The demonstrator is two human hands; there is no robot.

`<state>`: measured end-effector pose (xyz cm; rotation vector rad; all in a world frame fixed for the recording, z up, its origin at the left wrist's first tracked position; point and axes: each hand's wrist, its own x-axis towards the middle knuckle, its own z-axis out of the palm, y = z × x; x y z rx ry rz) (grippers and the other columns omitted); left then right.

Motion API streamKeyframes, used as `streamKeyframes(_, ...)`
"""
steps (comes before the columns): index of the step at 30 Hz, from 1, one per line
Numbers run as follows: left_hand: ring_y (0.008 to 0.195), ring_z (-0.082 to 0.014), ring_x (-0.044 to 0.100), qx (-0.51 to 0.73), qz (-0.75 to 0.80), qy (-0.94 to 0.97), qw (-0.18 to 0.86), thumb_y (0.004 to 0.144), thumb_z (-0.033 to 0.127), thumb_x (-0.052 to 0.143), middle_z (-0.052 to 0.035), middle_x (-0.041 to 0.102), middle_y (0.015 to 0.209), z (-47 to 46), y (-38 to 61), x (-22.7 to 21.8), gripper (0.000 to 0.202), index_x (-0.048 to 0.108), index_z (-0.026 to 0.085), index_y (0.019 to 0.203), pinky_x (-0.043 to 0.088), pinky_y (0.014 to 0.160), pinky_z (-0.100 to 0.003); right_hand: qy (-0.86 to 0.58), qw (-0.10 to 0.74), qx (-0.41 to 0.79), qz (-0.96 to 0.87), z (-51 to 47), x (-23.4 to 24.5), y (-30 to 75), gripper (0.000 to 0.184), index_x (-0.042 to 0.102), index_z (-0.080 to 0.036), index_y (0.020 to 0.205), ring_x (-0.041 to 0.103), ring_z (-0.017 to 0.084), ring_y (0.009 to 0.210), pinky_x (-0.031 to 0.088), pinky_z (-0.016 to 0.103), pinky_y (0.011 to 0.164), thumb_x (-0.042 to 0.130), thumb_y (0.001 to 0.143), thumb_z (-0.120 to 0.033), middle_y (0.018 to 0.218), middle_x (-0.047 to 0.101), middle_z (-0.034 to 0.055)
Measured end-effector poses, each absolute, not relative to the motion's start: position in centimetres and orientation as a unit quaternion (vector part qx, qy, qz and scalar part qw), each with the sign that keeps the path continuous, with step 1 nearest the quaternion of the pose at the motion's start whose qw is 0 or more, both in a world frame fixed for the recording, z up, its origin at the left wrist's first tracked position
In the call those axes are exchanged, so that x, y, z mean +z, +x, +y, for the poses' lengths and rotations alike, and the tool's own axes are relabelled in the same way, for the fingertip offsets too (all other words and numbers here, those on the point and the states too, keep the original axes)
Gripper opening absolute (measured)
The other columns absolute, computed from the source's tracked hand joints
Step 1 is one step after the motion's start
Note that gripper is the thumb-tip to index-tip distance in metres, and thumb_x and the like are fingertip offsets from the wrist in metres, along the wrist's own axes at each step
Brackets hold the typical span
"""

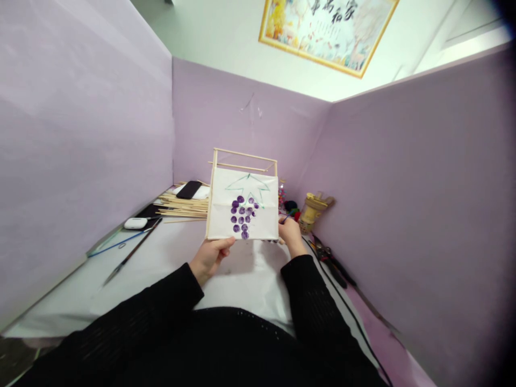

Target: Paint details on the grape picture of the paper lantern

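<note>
Paper lantern (pixel 243 203) held upright above worktop (pixel 169 258), mid-scene. Left hand (pixel 210 257) grips its near-left bottom corner; right hand (pixel 289 232) grasps bottom-right edge, also pinching a brush (pixel 287 216).

Paper lantern (pixel 243 201): square stick frame, white paper face painted with purple grapes under an outlined green leaf. Held upright above the worktop, painted face toward the camera.
</note>
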<state>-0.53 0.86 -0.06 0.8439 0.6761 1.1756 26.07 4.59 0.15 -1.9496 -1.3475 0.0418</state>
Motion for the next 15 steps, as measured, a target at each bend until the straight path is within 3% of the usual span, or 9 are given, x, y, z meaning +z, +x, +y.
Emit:
streamKeyframes(2, 0.044, -0.0048, 0.038, 0.525, 0.301, 0.383, 0.698, 0.050, 0.021, 0.083, 0.0054, 0.050, 0.052, 0.8, -0.5, 0.0, 0.030, 0.058, 0.014, 0.064, 0.031, 0.042, -0.019, -0.758, 0.421, -0.008, -0.498, 4.1, 0.8, 26.3, 0.028, 0.067, -0.014, 0.084, 0.062, 0.018, 0.067, 0.043, 0.024, 0.060, 0.046, 0.079, -0.032, 0.069, 0.068, 0.0069)
streamKeyframes(5, 0.044, -0.0047, 0.038, 0.521, 0.295, 0.390, 0.700, 0.050, 0.021, 0.083, 0.0055, 0.049, 0.050, 0.7, -0.5, 0.0, 0.029, 0.056, 0.014, 0.061, 0.031, 0.043, -0.020, -0.654, 0.632, -0.056, -0.412, 2.9, 2.3, 26.1, 0.032, 0.060, -0.015, 0.097, 0.060, 0.016, 0.066, 0.045, 0.025, 0.059, 0.034, 0.087, -0.033, 0.077, 0.067, 0.0064)
streamKeyframes(7, 0.043, -0.0048, 0.039, 0.521, 0.301, 0.387, 0.699, 0.050, 0.021, 0.083, 0.0054, 0.049, 0.050, 0.7, -0.5, -0.1, 0.029, 0.056, 0.014, 0.061, 0.031, 0.043, -0.020, -0.491, 0.787, -0.058, -0.369, 1.9, 3.1, 25.1, 0.024, 0.056, -0.018, 0.095, 0.058, 0.013, 0.061, 0.044, 0.024, 0.057, 0.040, 0.087, -0.034, 0.075, 0.064, 0.0025)
streamKeyframes(8, 0.043, -0.0049, 0.039, 0.520, 0.307, 0.383, 0.699, 0.049, 0.021, 0.083, 0.0051, 0.050, 0.050, 0.7, -0.4, -0.2, 0.029, 0.057, 0.014, 0.061, 0.031, 0.042, -0.020, -0.421, 0.823, -0.048, -0.378, 1.4, 3.4, 24.3, 0.019, 0.055, -0.019, 0.092, 0.056, 0.012, 0.058, 0.044, 0.024, 0.056, 0.045, 0.086, -0.033, 0.073, 0.063, 0.0006)
streamKeyframes(10, 0.043, -0.0051, 0.040, 0.520, 0.318, 0.376, 0.698, 0.048, 0.021, 0.083, 0.0046, 0.051, 0.051, 0.8, -0.4, -0.3, 0.029, 0.059, 0.013, 0.064, 0.031, 0.042, -0.019, -0.357, 0.826, -0.029, -0.436, 0.6, 3.7, 22.3, 0.012, 0.057, -0.020, 0.087, 0.056, 0.011, 0.058, 0.046, 0.025, 0.058, 0.053, 0.083, -0.030, 0.074, 0.063, -0.0005)
streamKeyframes(15, 0.042, -0.0051, 0.040, 0.529, 0.320, 0.363, 0.697, 0.046, 0.020, 0.083, 0.0044, 0.053, 0.052, 0.9, -0.4, -0.6, 0.030, 0.061, 0.013, 0.066, 0.031, 0.041, -0.019, -0.379, 0.738, -0.017, -0.559, -0.3, 3.0, 18.0, 0.009, 0.060, -0.019, 0.085, 0.063, 0.017, 0.072, 0.049, 0.032, 0.067, 0.056, 0.085, -0.027, 0.077, 0.066, 0.0023)
